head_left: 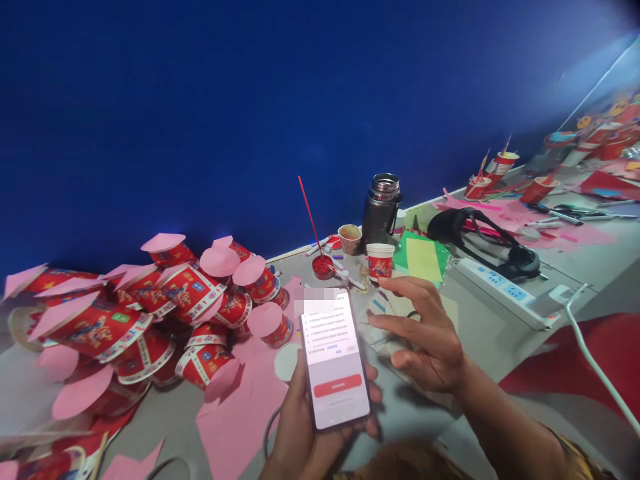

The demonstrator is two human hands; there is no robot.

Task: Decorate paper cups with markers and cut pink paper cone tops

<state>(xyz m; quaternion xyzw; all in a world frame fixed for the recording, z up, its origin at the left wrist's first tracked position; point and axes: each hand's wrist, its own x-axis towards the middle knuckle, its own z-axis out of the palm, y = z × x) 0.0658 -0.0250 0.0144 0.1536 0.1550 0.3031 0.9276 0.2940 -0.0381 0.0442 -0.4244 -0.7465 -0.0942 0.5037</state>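
Observation:
A smartphone (pixel 336 373) with a lit screen lies upright in my left hand (pixel 295 423), whose fingers wrap round its edges. The screen shows lines of numbers above a red button. Just right of the phone hovers my right hand (pixel 425 333), fingers apart and holding nothing. Beyond its fingertips stands a red paper cup (pixel 380 261) with a white rim. Pink paper (pixel 245 407) and a white paper disc (pixel 287 362) lie left of the phone.
Red paper cups with pink discs (pixel 195 293) are heaped at left by the blue wall (pixel 280 113). A dark thermos (pixel 380 210), black headset (pixel 490 243), power strip (pixel 503 290) and its white cable (pixel 595 363) stand or lie at right.

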